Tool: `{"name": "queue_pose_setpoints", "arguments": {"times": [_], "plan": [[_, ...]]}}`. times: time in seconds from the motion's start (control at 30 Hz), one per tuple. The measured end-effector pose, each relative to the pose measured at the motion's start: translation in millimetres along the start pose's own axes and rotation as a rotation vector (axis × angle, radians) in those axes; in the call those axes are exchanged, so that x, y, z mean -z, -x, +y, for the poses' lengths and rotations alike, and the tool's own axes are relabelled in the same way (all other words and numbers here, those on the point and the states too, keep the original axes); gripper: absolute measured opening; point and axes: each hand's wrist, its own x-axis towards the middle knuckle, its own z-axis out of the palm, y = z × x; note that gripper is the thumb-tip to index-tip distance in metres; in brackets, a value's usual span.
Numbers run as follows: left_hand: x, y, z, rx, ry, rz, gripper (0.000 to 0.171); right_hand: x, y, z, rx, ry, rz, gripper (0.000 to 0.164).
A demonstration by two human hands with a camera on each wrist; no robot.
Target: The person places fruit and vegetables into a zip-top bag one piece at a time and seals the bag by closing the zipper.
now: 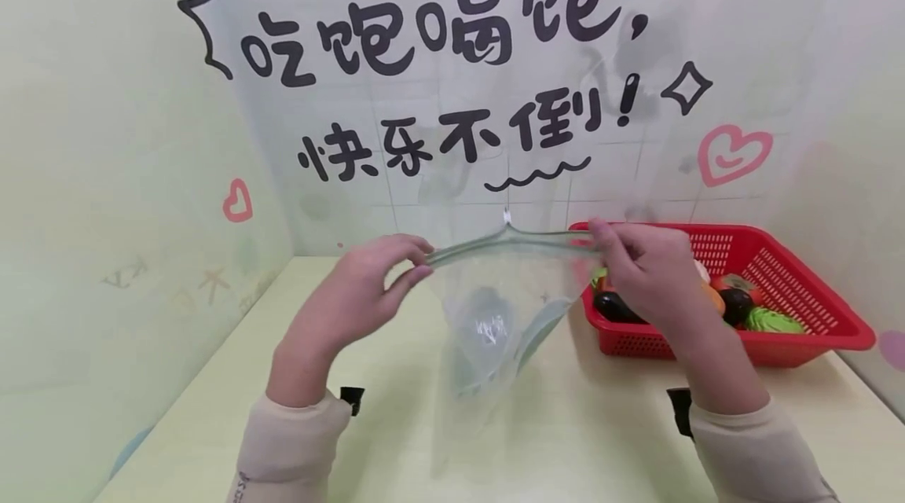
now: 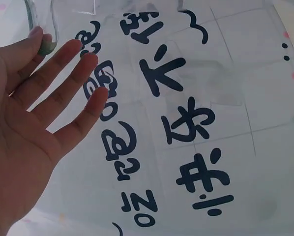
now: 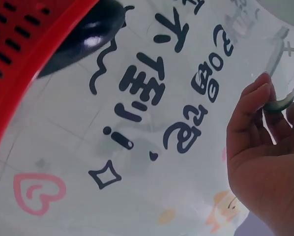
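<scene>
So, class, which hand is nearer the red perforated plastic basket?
Right. In the head view, the right hand overlaps the basket; the left hand is farther off, to the basket's left.

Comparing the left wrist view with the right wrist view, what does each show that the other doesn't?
Only the left wrist view: the left hand, pinching the clear bag with its other three fingers extended. Only the right wrist view: the right hand, the red basket, a dark eggplant and a pink heart. Both: parts of the bag and the black lettering.

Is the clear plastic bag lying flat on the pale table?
No, the left hand and right hand hold the bag up between them.
</scene>
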Motion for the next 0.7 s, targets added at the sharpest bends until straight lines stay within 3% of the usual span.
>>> {"name": "queue_pose_setpoints", "arguments": {"times": [0.07, 0.17, 0.33, 0.5, 0.6, 0.7], "plan": [[3.9, 1.1, -1.9, -0.005, 0.041, 0.026, 0.009, 6, 0, 1, 0.036, 0.054, 0.046, 0.040], [0.4, -2.6, 0.1, -0.075, 0.105, 0.057, 0.010, 11, 1, -1, 0.088, 0.076, 0.030, 0.034], [-16.1, -11.2, 8.6, -0.174, 0.144, 0.096, 0.009, 13, 2, -5, 0.181, 0.059, -0.166, 0.017], [-25.9, -12.2, 13.8, -0.186, 0.141, 0.122, 0.008, 17, 4, -8, 0.094, 0.001, -0.355, 0.038], [-27.3, -11.8, 15.3, -0.183, 0.138, 0.138, 0.007, 20, 2, -6, 0.025, 0.013, -0.379, 0.049], [-27.3, -11.4, 15.9, -0.181, 0.135, 0.152, 0.008, 22, -1, -2, -0.037, 0.087, -0.408, 0.050]]}}
